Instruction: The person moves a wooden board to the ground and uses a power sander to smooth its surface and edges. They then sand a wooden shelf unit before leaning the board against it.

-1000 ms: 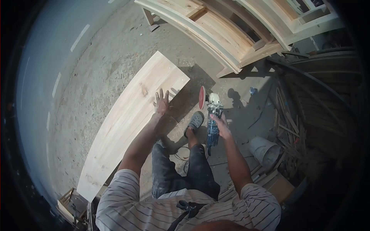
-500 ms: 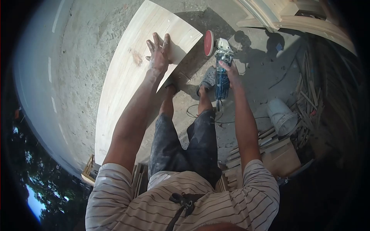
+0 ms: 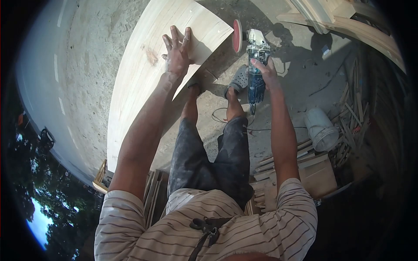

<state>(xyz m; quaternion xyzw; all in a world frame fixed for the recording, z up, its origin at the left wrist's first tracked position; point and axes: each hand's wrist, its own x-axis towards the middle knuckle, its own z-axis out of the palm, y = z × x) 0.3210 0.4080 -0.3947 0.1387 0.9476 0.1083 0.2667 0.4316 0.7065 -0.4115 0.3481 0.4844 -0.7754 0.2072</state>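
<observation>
My left hand point(image 3: 177, 54) lies flat on a wide pale wooden panel point(image 3: 135, 82), fingers spread, near a brown knot in the grain. One long edge of the panel curves outward. In my right hand point(image 3: 267, 71) is a blue angle grinder point(image 3: 256, 82), my fingers wrapped round its body and the thumb on top. A red sanding disc point(image 3: 237, 36) on the tool's head stands edge-on beside the panel's far right corner. The grinder's cord point(image 3: 252, 114) leaves the lower end of the body and trails down to the ground.
A dusty white bucket point(image 3: 321, 129) stands at the right beside a heap of scrap wood strips point(image 3: 355, 102). Curved wooden frames point(image 3: 344, 28) fill the top right. Planks point(image 3: 311, 172) lie low on the right. My feet in grey clogs point(image 3: 238, 79) are on the concrete.
The grinder and my right hand have shifted slightly right in view, the disc still near the panel's corner. My left hand stays flat on the panel. The whole view has shifted a little.
</observation>
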